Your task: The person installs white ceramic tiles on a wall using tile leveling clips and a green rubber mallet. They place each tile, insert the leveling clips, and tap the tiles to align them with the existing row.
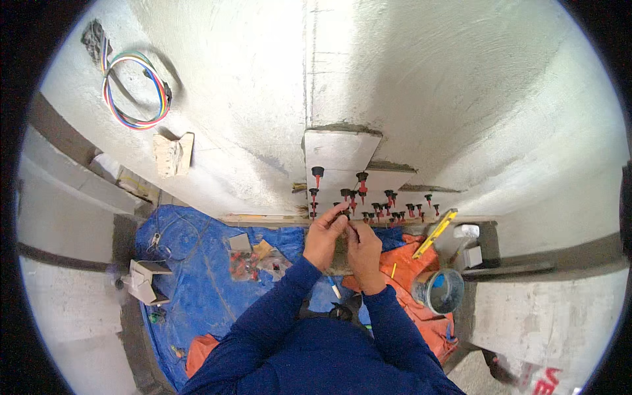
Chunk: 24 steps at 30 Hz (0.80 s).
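White wall tiles (339,150) are stuck to the wall ahead of me, low down. Red tile levelling clips (362,183) with black caps stick out along their joints, several of them. In front of these, my left hand (320,241) and my right hand (365,255) meet, both with fingers closed. A small dark-capped piece (344,215), which looks like another tile levelling clip, sits pinched between the fingertips. The fingers cover most of it.
A blue tarp (197,263) covers the floor, with a bag of red pieces (243,264) on it. To the right are an orange sheet (395,260), a yellow spirit level (436,233) and a bucket (442,291). Coiled wires (161,92) hang from the wall at upper left.
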{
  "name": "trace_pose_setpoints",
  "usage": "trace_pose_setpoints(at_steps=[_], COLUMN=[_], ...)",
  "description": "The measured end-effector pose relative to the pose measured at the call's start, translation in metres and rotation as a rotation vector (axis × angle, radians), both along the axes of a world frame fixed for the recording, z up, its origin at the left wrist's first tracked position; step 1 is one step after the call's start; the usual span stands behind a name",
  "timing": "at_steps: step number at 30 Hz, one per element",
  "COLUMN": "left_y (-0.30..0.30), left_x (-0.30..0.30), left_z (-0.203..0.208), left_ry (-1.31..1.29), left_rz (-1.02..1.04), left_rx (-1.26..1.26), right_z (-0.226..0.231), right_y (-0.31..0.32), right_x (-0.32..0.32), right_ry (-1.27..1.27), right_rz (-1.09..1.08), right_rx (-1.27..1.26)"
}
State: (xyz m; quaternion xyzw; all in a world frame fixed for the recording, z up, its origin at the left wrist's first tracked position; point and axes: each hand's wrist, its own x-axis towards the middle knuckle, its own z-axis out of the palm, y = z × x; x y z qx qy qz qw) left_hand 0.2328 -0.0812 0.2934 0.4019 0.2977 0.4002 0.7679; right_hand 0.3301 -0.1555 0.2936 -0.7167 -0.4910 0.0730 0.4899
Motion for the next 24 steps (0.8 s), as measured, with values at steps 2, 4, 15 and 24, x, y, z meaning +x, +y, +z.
trace_pose_setpoints(at_steps=[2,4,15,24], left_y=[-0.008,-0.014,0.015,0.007], left_x=[0.012,0.018,0.033,0.002], left_z=[0.006,0.012,0.001,-0.015], left_ry=[0.011,0.016,0.067,0.269], left_rz=[0.011,0.002,0.022,0.053], left_rx=[0.031,-0.029,-0.257,-0.122], right_z=[0.001,0.002,-0.007,-0.029], right_y=[-0.006,-0.007,0.029,0.09], right_x=[0.015,0.027,0.04,0.03], right_ry=[0.051,0.39,0.817,1.056], right_rz=[0.013,0.095,0.167,0.022], right_rx=[-0.007,-0.053,0.044,0.124])
